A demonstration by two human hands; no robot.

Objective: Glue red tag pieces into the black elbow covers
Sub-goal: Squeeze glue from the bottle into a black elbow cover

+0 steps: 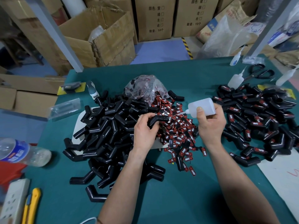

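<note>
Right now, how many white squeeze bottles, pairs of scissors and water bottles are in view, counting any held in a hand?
White squeeze bottles: 4
Pairs of scissors: 1
Water bottles: 1
Total: 6

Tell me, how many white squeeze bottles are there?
4 squeeze bottles: one in the right hand, one at the table's far edge, one either side of the scissors. Others may be hidden.
</note>
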